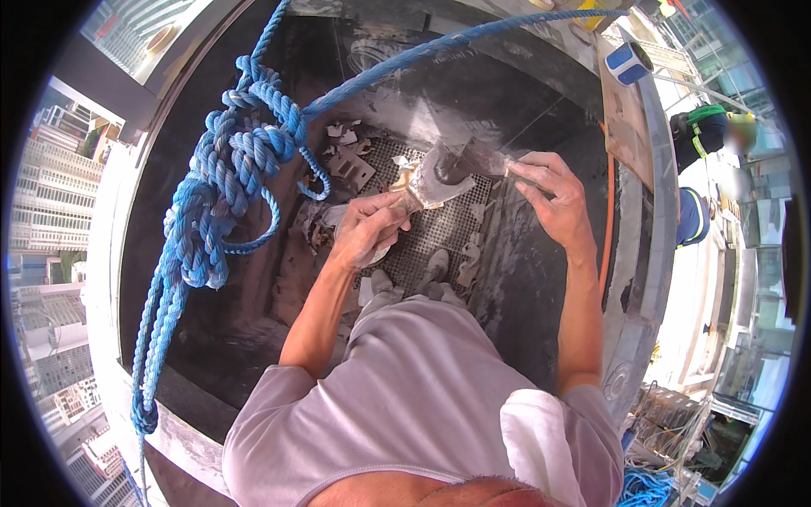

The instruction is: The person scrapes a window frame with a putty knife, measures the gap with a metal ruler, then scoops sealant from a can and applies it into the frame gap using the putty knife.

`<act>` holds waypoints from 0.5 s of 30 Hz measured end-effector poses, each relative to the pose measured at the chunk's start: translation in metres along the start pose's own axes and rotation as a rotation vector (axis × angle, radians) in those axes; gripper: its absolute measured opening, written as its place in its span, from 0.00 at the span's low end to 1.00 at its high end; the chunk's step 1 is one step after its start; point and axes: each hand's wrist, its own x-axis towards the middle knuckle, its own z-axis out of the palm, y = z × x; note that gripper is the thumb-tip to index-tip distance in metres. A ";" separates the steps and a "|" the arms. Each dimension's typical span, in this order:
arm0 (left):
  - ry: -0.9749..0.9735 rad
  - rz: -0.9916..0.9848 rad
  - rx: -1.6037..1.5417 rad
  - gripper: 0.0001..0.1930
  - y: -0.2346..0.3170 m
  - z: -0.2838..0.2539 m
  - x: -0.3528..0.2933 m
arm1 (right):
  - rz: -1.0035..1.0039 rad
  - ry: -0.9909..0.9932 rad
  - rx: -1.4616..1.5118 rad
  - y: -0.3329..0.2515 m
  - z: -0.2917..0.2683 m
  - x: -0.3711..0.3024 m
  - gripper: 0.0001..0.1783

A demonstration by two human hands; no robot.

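My left hand (pixel 372 228) is closed round the handle of a wide scraper (pixel 431 182), whose pale blade carries a lump of dark grey paste (pixel 454 169). Pinched in the fingers of my right hand (pixel 553 198) is a putty knife (pixel 486 159), its smeared blade reaching left to the paste. The two blades meet or nearly meet in front of me; whether they touch I cannot tell. Both hands are dusty. Below them, my shoes (pixel 436 264) stand on a perforated floor panel (pixel 414 241).
A big knotted bundle of blue rope (pixel 236 152) hangs at the left, one strand crossing overhead. Torn scraps (pixel 348 169) litter the floor. An orange cable (pixel 609 211) runs down the right wall, below a blue-and-white cylinder (pixel 629 63). Two people (pixel 693 215) are beyond the wall.
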 end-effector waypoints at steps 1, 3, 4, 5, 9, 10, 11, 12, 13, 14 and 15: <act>0.008 0.000 0.008 0.24 0.001 0.000 -0.003 | -0.018 0.016 -0.146 -0.007 -0.009 0.005 0.20; 0.070 0.009 0.092 0.22 0.001 0.002 -0.009 | -0.012 0.034 -0.234 -0.025 -0.013 0.012 0.21; 0.121 0.014 0.164 0.22 0.003 0.007 -0.011 | -0.005 0.032 -0.275 -0.036 -0.012 0.012 0.21; 0.162 0.026 0.239 0.21 0.007 0.012 -0.009 | -0.021 0.033 -0.248 -0.051 -0.007 0.014 0.20; 0.135 0.073 0.278 0.17 0.000 0.007 -0.009 | -0.060 -0.217 -0.451 -0.074 -0.003 0.017 0.20; 0.157 0.093 0.304 0.17 -0.002 0.008 -0.010 | -0.064 -0.169 -0.429 -0.079 -0.004 0.022 0.20; 0.180 0.114 0.331 0.17 -0.003 0.012 -0.010 | -0.068 -0.121 -0.407 -0.085 -0.003 0.027 0.21; 0.204 0.134 0.357 0.17 -0.004 0.015 -0.011 | -0.073 -0.073 -0.383 -0.090 0.000 0.031 0.22; 0.201 0.124 0.394 0.18 -0.002 0.012 -0.012 | -0.089 -0.125 -0.493 -0.093 0.005 0.033 0.19; 0.198 0.115 0.432 0.19 0.000 0.009 -0.010 | -0.086 -0.178 -0.489 -0.093 0.005 0.033 0.18; 0.196 0.105 0.469 0.19 0.001 0.006 -0.011 | -0.084 -0.230 -0.485 -0.093 0.005 0.033 0.18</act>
